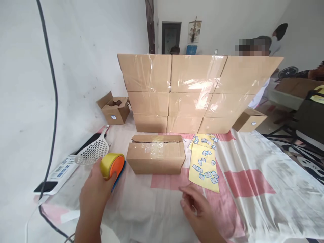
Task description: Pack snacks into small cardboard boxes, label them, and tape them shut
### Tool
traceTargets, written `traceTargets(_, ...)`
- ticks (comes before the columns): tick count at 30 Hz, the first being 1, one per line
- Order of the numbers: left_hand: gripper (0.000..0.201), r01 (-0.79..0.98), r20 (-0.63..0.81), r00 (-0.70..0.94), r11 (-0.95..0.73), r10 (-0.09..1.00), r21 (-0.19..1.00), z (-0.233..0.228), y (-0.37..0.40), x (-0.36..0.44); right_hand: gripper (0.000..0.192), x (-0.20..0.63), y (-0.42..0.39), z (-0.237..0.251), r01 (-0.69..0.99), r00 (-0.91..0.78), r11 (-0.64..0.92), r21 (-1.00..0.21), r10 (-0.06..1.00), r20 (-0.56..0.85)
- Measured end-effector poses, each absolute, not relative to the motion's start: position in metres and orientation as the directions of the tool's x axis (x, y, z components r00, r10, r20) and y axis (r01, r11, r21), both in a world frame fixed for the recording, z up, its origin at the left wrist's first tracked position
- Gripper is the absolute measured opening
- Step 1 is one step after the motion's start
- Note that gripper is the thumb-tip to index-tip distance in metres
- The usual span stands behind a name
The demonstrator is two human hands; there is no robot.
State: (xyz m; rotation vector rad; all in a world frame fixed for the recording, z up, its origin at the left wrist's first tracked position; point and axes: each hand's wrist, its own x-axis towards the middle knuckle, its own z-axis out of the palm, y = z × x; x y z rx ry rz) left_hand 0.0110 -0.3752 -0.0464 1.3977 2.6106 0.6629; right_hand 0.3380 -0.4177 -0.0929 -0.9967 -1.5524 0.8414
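My left hand [95, 187] is closed around a tape dispenser [111, 165] with a yellow roll, an orange hub and a blue edge. It is just left of a closed cardboard box [157, 160], whose top seam has clear tape across it. My right hand [198, 209] hovers over the cloth in front of the box, fingers loosely curled, with thumb and index tips apart and nothing visible in them. Beyond it lie yellow sheets [204, 163] dotted with small blue-edged labels.
Behind the box stands a wall of taped cartons [189, 91]. An open carton [115, 111] is at left, another small carton [249, 119] at right. A white perforated scoop [93, 152] lies on a white power strip-like object [59, 175]. A black cable [54, 91] hangs at left. People are behind.
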Motion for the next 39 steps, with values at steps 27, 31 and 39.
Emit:
traceTargets(27, 0.034, 0.541, 0.172, -0.44, 0.107, 0.882, 0.835, -0.1, -0.473, 0.048, 0.035, 0.145, -0.386, -0.072, -0.431, -0.52, -0.181, -0.884, 0.85, 0.08)
traceTargets(31, 0.029, 0.296, 0.042, -0.5, 0.125, 0.865, 0.947, -0.081, -0.474, 0.046, 0.032, 0.129, -0.38, -0.079, -0.363, -0.508, -0.094, -0.927, 0.854, 0.113)
traceTargets(39, 0.032, 0.009, -0.243, -0.337, 0.261, 0.91, 0.965, -0.046, -0.491, 0.045, 0.04, 0.122, -0.363, -0.086, -0.332, -0.459, -0.074, -0.94, 0.883, 0.092)
